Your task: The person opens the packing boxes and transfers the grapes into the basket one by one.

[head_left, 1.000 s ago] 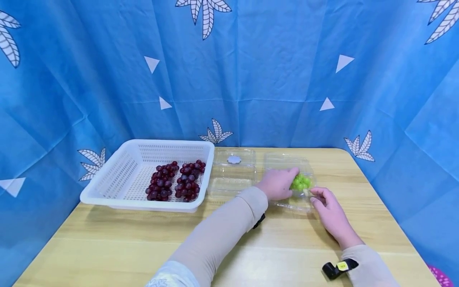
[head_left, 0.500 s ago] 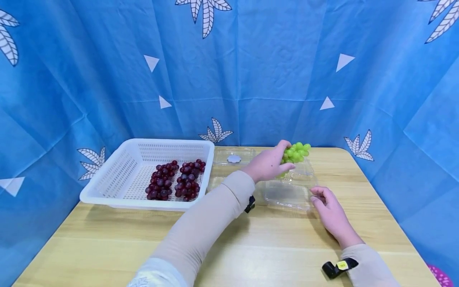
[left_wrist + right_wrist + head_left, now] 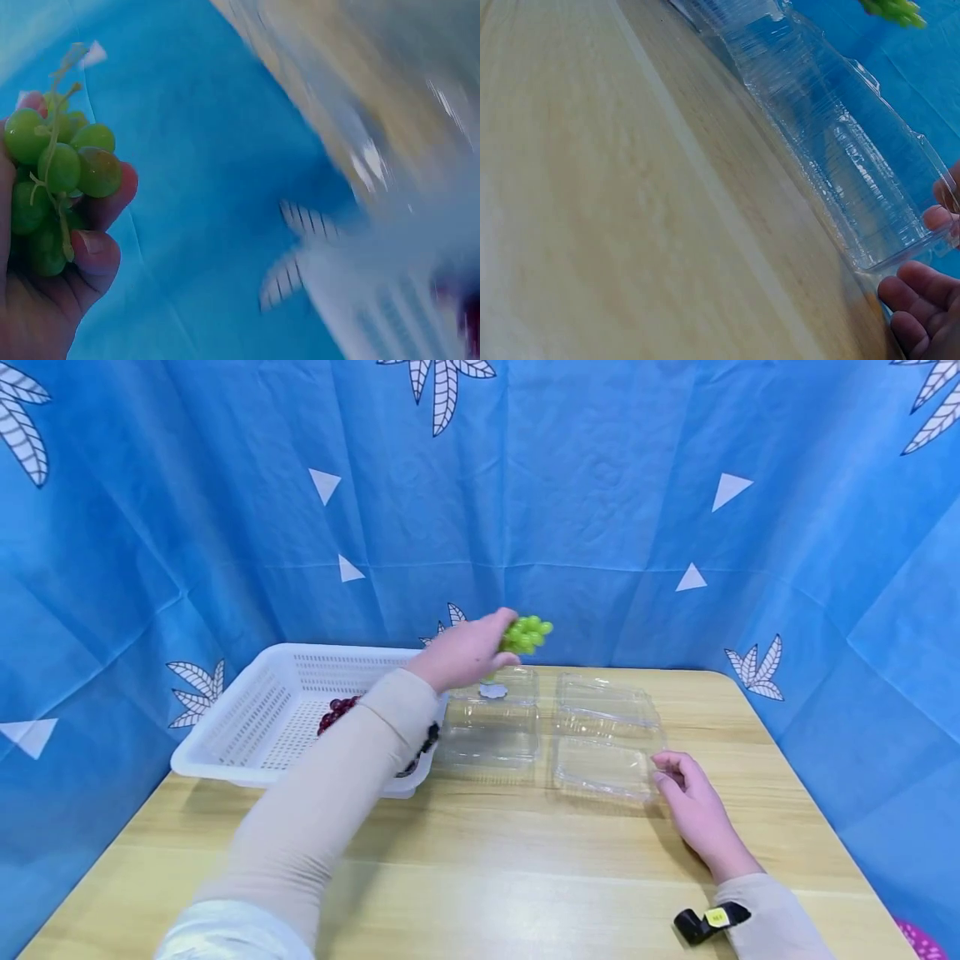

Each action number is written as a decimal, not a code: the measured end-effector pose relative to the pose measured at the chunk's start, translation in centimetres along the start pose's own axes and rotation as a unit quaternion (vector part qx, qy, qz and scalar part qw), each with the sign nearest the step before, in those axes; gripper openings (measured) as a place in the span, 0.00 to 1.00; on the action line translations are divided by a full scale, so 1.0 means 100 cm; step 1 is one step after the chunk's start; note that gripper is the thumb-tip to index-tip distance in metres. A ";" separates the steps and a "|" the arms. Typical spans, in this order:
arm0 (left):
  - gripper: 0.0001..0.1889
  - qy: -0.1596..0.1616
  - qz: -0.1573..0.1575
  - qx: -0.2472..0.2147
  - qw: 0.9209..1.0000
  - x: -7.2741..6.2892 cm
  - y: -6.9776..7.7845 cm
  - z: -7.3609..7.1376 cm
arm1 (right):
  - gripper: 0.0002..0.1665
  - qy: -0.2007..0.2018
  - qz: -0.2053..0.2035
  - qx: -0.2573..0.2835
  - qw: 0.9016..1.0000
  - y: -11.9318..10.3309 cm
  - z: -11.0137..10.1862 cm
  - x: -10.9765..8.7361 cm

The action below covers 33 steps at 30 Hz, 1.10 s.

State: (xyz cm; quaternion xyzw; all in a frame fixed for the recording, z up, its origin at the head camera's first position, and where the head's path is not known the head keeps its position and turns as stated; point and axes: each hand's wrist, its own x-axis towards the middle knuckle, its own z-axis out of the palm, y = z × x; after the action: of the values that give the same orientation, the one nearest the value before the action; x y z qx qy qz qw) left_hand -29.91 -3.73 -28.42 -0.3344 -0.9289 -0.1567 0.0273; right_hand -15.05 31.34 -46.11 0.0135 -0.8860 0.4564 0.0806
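A bunch of green grapes (image 3: 528, 633) is held up in the air by my left hand (image 3: 468, 647), above the back edge of the table. In the left wrist view the fingers and thumb curl round the green grapes (image 3: 64, 169), and their stem points upward. My right hand (image 3: 693, 806) is at the right edge of an open clear plastic container (image 3: 600, 764). The right wrist view shows thumb and finger pinching the rim of that clear container (image 3: 855, 165), while the other fingers curl below it.
A second open clear container (image 3: 491, 739) with a white label stands to the left. Beside it is a white perforated basket (image 3: 277, 714) holding red grapes (image 3: 335, 712), partly hidden by my left arm. A blue curtain (image 3: 585, 527) hangs behind the table (image 3: 525, 877).
My left hand has lifted the green grapes out of the right container and carried them up and to the left. My right hand has stayed at the container's edge.
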 end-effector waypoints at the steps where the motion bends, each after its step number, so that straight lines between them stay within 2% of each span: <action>1: 0.33 0.000 -0.005 0.010 1.000 -0.006 -0.009 -0.006 | 0.21 0.001 0.000 0.000 1.000 0.000 0.000 0.000; 3: 0.32 -0.001 -0.019 0.030 0.999 -0.019 -0.027 -0.018 | 0.21 0.001 0.001 0.000 1.000 0.001 -0.001 -0.001; 6: 0.33 -0.012 -0.064 0.040 0.997 -0.040 -0.053 -0.036 | 0.21 0.000 0.005 0.002 1.000 0.000 -0.001 -0.001; 9: 0.35 -0.021 -0.110 0.042 0.993 -0.061 -0.078 -0.048 | 0.22 0.001 0.006 0.000 1.000 0.000 -0.001 -0.002; 13: 0.34 -0.024 -0.157 0.039 0.986 -0.087 -0.108 -0.055 | 0.21 0.004 0.003 -0.007 1.000 0.001 0.001 -0.001; 20: 0.30 -0.028 -0.208 0.047 0.977 -0.131 -0.146 -0.057 | 0.21 0.003 -0.003 -0.005 1.000 0.002 0.001 -0.002; 24: 0.28 -0.044 -0.256 0.040 0.965 -0.153 -0.164 -0.057 | 0.21 0.005 -0.006 -0.006 1.000 0.000 0.001 -0.001; 27: 0.26 -0.075 -0.290 0.019 0.954 -0.166 -0.175 -0.057 | 0.20 0.008 -0.008 -0.007 1.000 0.000 0.000 -0.001; 33: 0.23 -0.122 -0.359 -0.049 0.924 -0.177 -0.182 -0.058 | 0.21 0.007 0.000 -0.007 1.000 -0.001 0.001 -0.003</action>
State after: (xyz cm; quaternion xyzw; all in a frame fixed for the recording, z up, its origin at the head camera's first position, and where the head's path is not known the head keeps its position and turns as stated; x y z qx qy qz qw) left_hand -27.97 -29.56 -30.66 0.0035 -0.9739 -0.1596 -0.1612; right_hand -14.79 31.16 -46.16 0.0095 -0.8884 0.4506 0.0871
